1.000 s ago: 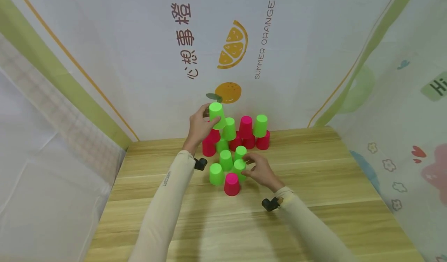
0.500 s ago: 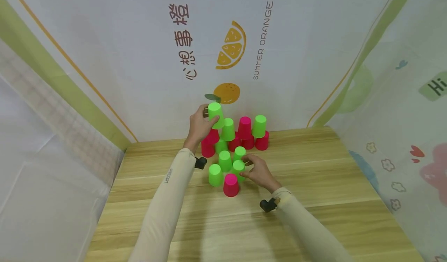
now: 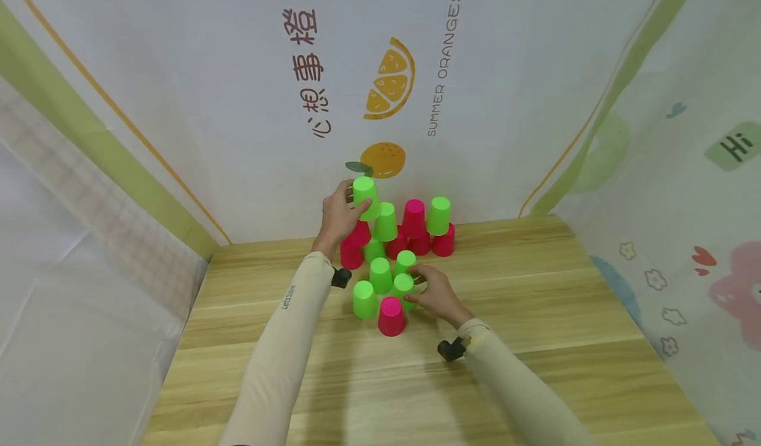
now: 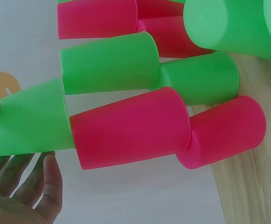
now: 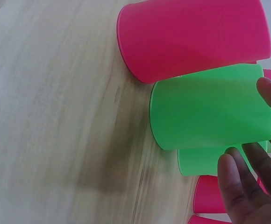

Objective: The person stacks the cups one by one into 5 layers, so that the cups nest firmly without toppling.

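One green cup [image 3: 365, 198], base up, centre of the head frame: gripped by the left hand [image 3: 339, 218], thumb on the near side, fingers round the far side. Its rim touched the pink cup [image 3: 360, 234] below; whether that bore its full weight could not be told.

One second green cup [image 3: 403, 287], low on the table [image 3: 505, 307], just below centre: held lightly between thumb and fingers of the right hand [image 3: 438, 294].

Progress, by judgement: a pyramid well past half built. Done: bottom tier of five, second tier of four; third tier apparently at its first cup, left end. Remaining: five loose cups, four green, one pink [image 3: 391, 317], all base up, lower centre, the right hand's included.

Poses: left arm stretched up from the bottom edge, hand raised; right arm slanted in from lower right, hand low, wrist bent inward.

Beyond: printed cloth [image 3: 238, 102] across the upper frame.
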`<state>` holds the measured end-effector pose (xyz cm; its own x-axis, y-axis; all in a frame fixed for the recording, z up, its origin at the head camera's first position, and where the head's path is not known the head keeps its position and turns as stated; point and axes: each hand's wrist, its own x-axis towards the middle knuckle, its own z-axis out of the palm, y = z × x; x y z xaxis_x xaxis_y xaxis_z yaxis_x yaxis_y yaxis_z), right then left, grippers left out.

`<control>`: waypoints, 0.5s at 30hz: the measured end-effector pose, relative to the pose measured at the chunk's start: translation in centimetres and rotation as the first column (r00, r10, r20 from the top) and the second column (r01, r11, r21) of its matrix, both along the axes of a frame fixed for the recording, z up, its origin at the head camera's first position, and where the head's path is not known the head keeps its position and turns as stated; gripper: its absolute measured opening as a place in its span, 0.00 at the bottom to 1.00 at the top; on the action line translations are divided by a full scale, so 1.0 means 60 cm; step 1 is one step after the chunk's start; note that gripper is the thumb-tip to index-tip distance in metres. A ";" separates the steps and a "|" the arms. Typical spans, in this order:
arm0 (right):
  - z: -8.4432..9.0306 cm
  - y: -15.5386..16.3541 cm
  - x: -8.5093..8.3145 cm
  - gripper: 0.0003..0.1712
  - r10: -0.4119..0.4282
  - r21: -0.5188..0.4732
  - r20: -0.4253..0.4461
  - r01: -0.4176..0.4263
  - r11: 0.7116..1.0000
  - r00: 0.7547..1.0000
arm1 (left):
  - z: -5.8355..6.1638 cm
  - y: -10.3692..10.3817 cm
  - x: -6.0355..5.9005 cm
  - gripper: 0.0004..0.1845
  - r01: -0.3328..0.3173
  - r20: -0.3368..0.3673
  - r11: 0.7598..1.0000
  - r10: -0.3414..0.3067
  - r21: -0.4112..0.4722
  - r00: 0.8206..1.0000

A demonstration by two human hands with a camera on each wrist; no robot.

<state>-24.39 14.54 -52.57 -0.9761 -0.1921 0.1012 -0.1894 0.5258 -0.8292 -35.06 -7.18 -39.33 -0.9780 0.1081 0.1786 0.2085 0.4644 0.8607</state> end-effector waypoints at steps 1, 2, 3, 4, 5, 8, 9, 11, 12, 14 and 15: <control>0.000 0.000 0.000 0.29 0.001 0.000 0.002 -0.001 1.000 1.000 | 0.000 0.000 0.000 0.31 0.000 0.001 1.000 0.000 0.001 1.000; 0.000 -0.001 0.000 0.29 -0.001 0.002 0.002 0.001 1.000 1.000 | 0.000 0.000 0.000 0.31 0.001 0.002 1.000 -0.001 -0.003 1.000; 0.000 -0.002 0.000 0.29 -0.001 0.004 0.002 0.001 1.000 1.000 | 0.000 0.000 0.000 0.31 0.003 0.002 1.000 -0.003 -0.004 1.000; 0.000 -0.002 0.000 0.30 -0.003 0.005 0.002 0.003 1.000 1.000 | 0.000 0.000 0.000 0.31 0.005 0.000 1.000 -0.005 -0.007 1.000; 0.001 -0.002 0.000 0.30 -0.004 0.006 0.003 0.004 1.000 1.000 | 0.000 0.001 -0.001 0.32 0.008 -0.002 1.000 -0.008 -0.007 1.000; 0.000 -0.003 0.000 0.30 -0.004 0.011 0.004 0.004 1.000 1.000 | 0.001 0.001 -0.001 0.32 0.014 -0.005 1.000 -0.014 -0.006 1.000; 0.000 -0.003 -0.001 0.30 -0.002 0.013 0.004 0.002 1.000 1.000 | 0.000 0.001 -0.001 0.32 0.014 -0.007 1.000 -0.014 -0.003 1.000; -0.002 -0.003 -0.002 0.30 0.000 0.023 0.002 0.000 1.000 1.000 | 0.000 0.001 -0.001 0.32 0.018 -0.006 1.000 -0.018 0.001 1.000; -0.003 -0.003 -0.002 0.30 0.000 0.028 0.001 0.000 1.000 1.000 | 0.000 0.000 -0.001 0.32 0.019 -0.006 1.000 -0.019 0.001 1.000; -0.007 -0.004 -0.004 0.30 0.002 0.034 -0.006 -0.002 0.999 1.000 | -0.001 0.000 0.000 0.32 0.018 -0.007 1.000 -0.018 0.001 1.000; -0.008 -0.004 -0.004 0.30 0.001 0.038 -0.009 -0.001 0.999 1.000 | -0.002 0.000 0.000 0.32 0.017 -0.007 1.000 -0.017 0.000 1.000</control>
